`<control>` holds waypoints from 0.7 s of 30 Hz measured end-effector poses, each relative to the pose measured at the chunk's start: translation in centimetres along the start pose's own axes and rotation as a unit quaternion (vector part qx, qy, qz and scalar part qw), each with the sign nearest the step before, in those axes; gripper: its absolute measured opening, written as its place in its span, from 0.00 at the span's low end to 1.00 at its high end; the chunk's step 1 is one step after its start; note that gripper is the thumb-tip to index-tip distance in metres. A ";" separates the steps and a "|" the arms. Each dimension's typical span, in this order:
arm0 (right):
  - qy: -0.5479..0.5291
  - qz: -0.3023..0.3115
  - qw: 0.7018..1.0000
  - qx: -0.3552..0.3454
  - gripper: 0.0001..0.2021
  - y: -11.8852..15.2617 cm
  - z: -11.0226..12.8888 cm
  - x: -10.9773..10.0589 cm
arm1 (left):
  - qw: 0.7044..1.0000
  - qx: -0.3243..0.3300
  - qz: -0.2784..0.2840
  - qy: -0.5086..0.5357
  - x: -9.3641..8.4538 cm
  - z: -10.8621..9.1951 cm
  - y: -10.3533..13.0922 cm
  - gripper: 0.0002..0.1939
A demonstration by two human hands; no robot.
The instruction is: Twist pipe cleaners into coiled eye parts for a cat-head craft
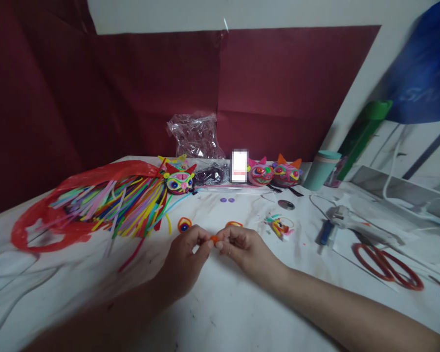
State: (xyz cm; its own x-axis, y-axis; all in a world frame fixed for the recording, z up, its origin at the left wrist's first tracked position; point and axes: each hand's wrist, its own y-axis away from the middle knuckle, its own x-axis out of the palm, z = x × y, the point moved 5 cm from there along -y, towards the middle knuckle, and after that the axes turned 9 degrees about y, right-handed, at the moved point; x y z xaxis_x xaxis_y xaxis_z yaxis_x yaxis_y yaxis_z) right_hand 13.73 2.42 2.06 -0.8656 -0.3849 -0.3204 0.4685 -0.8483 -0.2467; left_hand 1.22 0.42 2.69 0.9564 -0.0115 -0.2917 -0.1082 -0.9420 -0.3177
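Observation:
Between the fingertips of my left hand [190,256] and my right hand [247,249] is a small orange piece [214,238], pinched from both sides above the white table [220,313]. Just beyond my left hand lies an orange ring with a dark blue ball [184,226] in it. Another orange loop [234,224] rests behind my right fingers, partly covered by them. Two small purple discs [227,200] lie farther back, side by side.
Colourful strips [132,205] on red plastic [25,222] spread at left. Decorated heads [179,178] and a lit phone [239,166] line the back. At right are a green cup [320,170], a glue gun [366,227], red-handled scissors [374,261] and a clump of scraps [279,227].

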 end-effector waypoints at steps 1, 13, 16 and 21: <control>-0.008 -0.015 1.000 0.000 0.10 0.1 0.0 0.1 | 1.000 -0.009 -0.007 0.008 0.1 0.1 0.1 0.07; 0.098 -0.007 0.995 -0.018 0.08 -0.3 0.3 -0.9 | 0.998 -0.053 0.026 -0.038 0.6 0.6 0.1 0.08; 0.183 0.037 0.982 -0.029 0.05 -0.5 0.7 -1.2 | 0.994 -0.016 0.052 -0.096 0.2 0.0 -0.5 0.07; 0.285 0.070 0.954 -0.060 0.05 0.0 1.3 -1.2 | 0.982 0.040 0.101 -0.155 0.5 -0.5 -0.4 0.08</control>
State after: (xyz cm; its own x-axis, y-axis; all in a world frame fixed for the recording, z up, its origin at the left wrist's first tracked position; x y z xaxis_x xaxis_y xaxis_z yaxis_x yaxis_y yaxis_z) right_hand 14.53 2.39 3.66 -0.5726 -0.2029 -0.7943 0.6196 -0.7416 -0.2572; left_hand 1.89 0.67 3.12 0.7863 -0.0802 -0.6126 -0.3192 -0.9017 -0.2917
